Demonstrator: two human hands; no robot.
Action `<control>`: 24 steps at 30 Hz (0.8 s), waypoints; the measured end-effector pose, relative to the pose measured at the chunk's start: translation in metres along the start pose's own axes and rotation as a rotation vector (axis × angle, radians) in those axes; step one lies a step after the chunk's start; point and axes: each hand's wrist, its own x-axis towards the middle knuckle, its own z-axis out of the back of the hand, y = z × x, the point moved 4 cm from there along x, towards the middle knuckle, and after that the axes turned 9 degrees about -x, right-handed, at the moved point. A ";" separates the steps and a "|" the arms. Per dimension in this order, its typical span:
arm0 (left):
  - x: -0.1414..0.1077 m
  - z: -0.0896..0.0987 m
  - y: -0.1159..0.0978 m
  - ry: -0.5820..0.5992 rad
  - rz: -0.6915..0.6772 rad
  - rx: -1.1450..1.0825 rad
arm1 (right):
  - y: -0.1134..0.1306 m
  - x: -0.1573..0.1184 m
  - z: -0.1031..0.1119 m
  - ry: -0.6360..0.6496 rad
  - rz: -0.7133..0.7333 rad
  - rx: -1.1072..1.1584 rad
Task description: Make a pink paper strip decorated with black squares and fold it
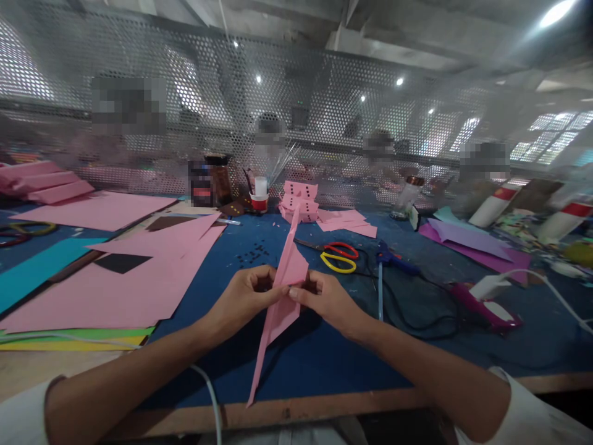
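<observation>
A folded piece of pink paper with a long narrow strip along its left side is held over the blue table. My left hand pinches it from the left, thumb in front and fingers curled behind. From the right, my right hand grips the paper's edge, its thumb close to the left thumb. Beyond the strip's far end stands a pink paper piece with black square dots. Scissors with red and yellow handles lie just past my right hand. Small black paper bits are scattered beyond my left hand.
Pink sheets and a blue sheet cover the left. A blue glue gun, its cable and a magenta power strip lie right. Purple sheets sit farther right. A perforated metal screen stands behind; people are beyond it.
</observation>
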 end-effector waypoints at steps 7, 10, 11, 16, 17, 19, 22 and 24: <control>0.001 -0.001 0.003 0.019 0.014 -0.001 | 0.001 -0.001 0.001 -0.017 -0.032 0.001; 0.002 -0.001 0.004 0.025 0.015 0.005 | 0.000 -0.001 0.001 -0.013 -0.025 -0.021; 0.002 -0.001 0.004 0.022 0.016 0.009 | 0.000 -0.001 0.001 -0.014 -0.023 -0.033; 0.001 -0.002 0.002 0.014 0.005 0.039 | 0.000 0.000 0.003 -0.022 -0.032 -0.072; 0.001 -0.002 0.002 0.018 0.005 0.041 | 0.000 0.000 0.002 -0.013 -0.036 -0.069; 0.000 -0.002 0.001 0.023 0.003 0.038 | -0.002 0.001 0.002 0.005 -0.044 -0.050; 0.000 0.000 0.000 -0.002 0.008 0.039 | -0.005 0.001 0.002 0.011 -0.074 -0.013; 0.000 0.001 -0.001 -0.030 0.009 0.050 | -0.005 0.001 0.003 0.006 -0.092 0.002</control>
